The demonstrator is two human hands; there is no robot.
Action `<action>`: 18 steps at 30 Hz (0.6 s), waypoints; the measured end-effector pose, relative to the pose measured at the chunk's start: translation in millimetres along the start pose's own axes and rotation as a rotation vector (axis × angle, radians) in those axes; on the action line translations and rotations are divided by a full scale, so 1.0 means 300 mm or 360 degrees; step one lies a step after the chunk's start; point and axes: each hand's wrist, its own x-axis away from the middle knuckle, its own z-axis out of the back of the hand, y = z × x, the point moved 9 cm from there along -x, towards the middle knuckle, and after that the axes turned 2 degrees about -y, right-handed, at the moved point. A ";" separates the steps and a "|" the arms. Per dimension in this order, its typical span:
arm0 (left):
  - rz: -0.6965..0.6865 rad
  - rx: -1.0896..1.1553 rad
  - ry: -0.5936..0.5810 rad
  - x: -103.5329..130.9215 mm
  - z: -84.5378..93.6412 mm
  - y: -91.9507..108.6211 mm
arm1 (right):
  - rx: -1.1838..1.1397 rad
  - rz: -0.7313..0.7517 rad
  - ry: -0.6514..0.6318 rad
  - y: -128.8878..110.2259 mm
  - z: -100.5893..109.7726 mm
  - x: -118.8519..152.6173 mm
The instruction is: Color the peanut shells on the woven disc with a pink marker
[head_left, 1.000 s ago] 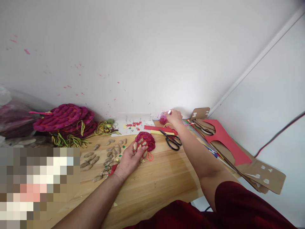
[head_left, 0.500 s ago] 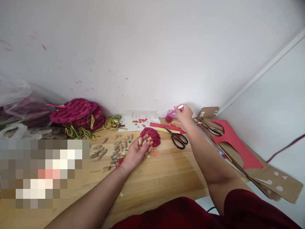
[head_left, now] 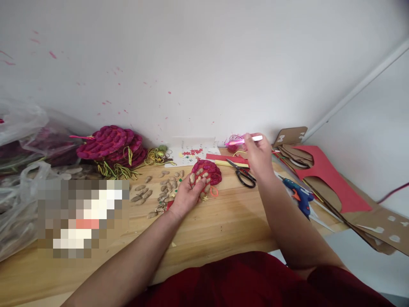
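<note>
My left hand is closed on a round piece covered in peanuts, held just above the wooden table. Its far and right side is painted magenta, while the peanuts by my thumb are still plain tan. An orange loop sticks out from its near edge. In my right hand is a paintbrush with a white handle and a pink, motion-smeared tip. That tip is at or just in front of a clear cup of pink paint against the wall; whether they touch I cannot tell.
Black-handled scissors lie near my right wrist. Loose peanuts are spread to the left, before a stack of magenta peanut discs. A blue glue gun, red sheet and cardboard are at the right. Paper stars lie at the back.
My right hand has drawn the paintbrush back to the right from the paint cup, and its handle is now nearly level. The left hand keeps its hold. The whole view has shifted slightly.
</note>
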 end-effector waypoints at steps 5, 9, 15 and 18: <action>-0.0135 -0.0108 0.0016 0.003 0.009 0.013 | -0.0356 -0.0004 -0.0278 -0.133 -0.139 0.202; -0.0236 -0.0303 0.0019 0.009 0.011 0.028 | -0.0228 0.0330 -0.0400 -0.240 -0.160 0.279; -0.0233 -0.0480 0.0097 0.019 0.019 0.043 | -0.0031 0.0537 -0.0526 -0.260 -0.168 0.312; -0.0246 -0.0514 0.0083 0.022 0.014 0.051 | 0.0024 0.0558 -0.0574 -0.253 -0.183 0.319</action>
